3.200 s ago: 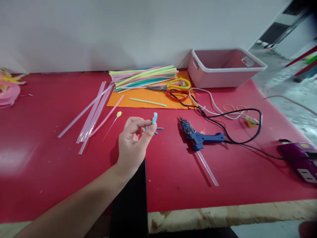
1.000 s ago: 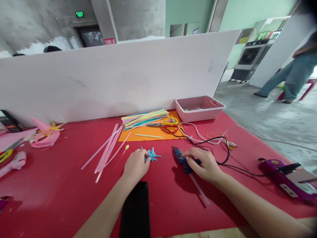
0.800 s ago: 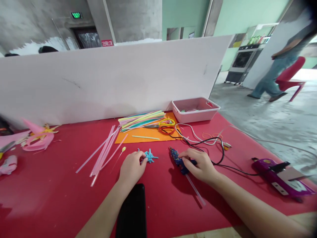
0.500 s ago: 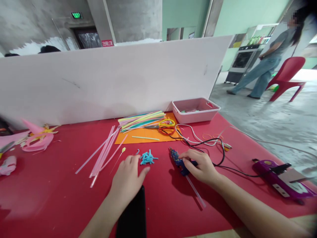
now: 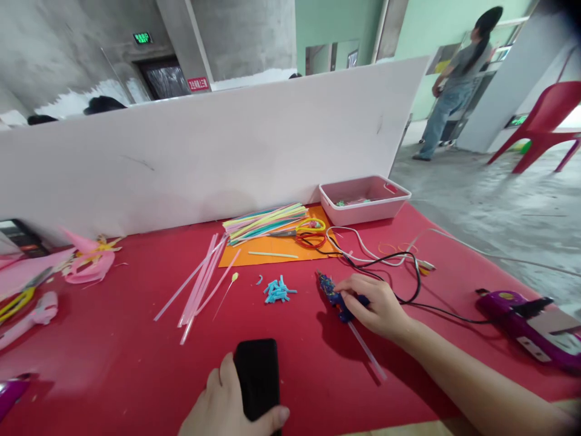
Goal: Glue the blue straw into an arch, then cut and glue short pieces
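Note:
At the front edge of the red table, my left hand (image 5: 227, 402) grips a black phone (image 5: 258, 375), its thumb on the right side and fingers on the left. My right hand (image 5: 374, 303) is closed on a blue glue gun (image 5: 338, 300), whose clear glue stick (image 5: 367, 351) sticks out of the back toward me. Left of the glue gun's tip lies a small pile of cut blue pieces (image 5: 278, 290), with one curved blue bit beside it. A thin stick with a yellow tip (image 5: 235, 277) lies further left.
Pink straws (image 5: 202, 281) lie left of centre. Behind, coloured straws (image 5: 267, 223) and scissors (image 5: 308, 226) rest on an orange sheet (image 5: 236, 255). A pink basket (image 5: 363, 212), cables and a purple power strip (image 5: 521, 327) are on the right. Beyond the white partition (image 5: 254, 145) a person stands.
My left hand has moved back toward me from near the blue pieces and taken hold of the phone. My right hand stays on the glue gun. The view has shifted slightly left.

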{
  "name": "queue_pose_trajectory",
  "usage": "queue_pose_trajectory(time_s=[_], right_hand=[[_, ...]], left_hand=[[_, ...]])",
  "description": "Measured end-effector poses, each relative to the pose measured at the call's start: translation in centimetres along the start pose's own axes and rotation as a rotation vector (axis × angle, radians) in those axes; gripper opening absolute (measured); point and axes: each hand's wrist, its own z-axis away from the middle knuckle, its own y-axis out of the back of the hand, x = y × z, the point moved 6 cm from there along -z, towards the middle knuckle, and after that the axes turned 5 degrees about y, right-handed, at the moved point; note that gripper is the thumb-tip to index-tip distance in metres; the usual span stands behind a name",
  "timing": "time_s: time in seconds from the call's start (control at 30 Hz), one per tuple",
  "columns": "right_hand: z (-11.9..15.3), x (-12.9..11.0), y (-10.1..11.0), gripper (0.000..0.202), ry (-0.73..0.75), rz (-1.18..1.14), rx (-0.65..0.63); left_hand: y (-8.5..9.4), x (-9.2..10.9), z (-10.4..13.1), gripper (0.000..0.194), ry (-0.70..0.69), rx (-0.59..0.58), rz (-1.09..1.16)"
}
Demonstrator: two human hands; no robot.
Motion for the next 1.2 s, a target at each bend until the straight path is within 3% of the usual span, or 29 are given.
queue_pose_trajectory(time_s=[0.1,0.17,0.23,0.3,0.4,0.43,0.5,0.63,0.7,0.77,1.0,1.2], right_hand=[[-0.1,-0.2,0.2,0.020,0.011,0.000,0.013],[0.0,-0.1,0.3,0.019,0.012,0.004,0.022],[0.1,0.1,0.4,0.019,0.009,0.011,0.030],[0.1,0.2,0.5,0.019,0.004,0.018,0.034],[0.2,0.3,0.6,0.019,-0.001,0.020,0.032],[0.2,0.3,0.6,0.019,0.000,0.018,0.029],[0.2,0.1,0.5,0.019,0.002,0.012,0.022],[0.2,0.0,0.4,0.019,0.005,0.004,0.014],[0.2,0.1,0.4,0.019,0.004,0.004,0.015],[0.2,0.2,0.4,0.019,0.002,0.008,0.019],[0.2,0.3,0.4,0.018,-0.001,0.017,0.019],[0.3,0.4,0.4,0.018,-0.006,0.016,0.018]], left_hand=[[0.1,0.3,-0.4,0.080,0.008,-0.016,0.234],[0.1,0.8,-0.4,0.068,-0.069,0.014,0.577],[-0.1,0.6,-0.3,0.062,-0.062,0.004,0.964],[-1.2,-0.1,-0.3,0.066,0.099,-0.127,1.351],[-3.4,-0.6,0.1,0.073,0.428,-0.518,1.734],[-3.5,-0.7,0.1,0.072,0.442,-0.594,1.814],[-2.8,-0.9,-0.6,0.072,0.288,-0.649,1.970],[-2.8,-0.7,-1.4,0.074,0.061,-0.870,2.072],[-3.2,-0.3,-1.4,0.067,0.022,-0.981,2.062],[-3.6,0.1,-1.4,0.063,0.031,-1.019,2.054],[-3.8,1.1,-1.2,0.066,0.230,-0.940,2.090],[-3.0,1.1,-1.2,0.063,0.370,-0.734,2.088]])
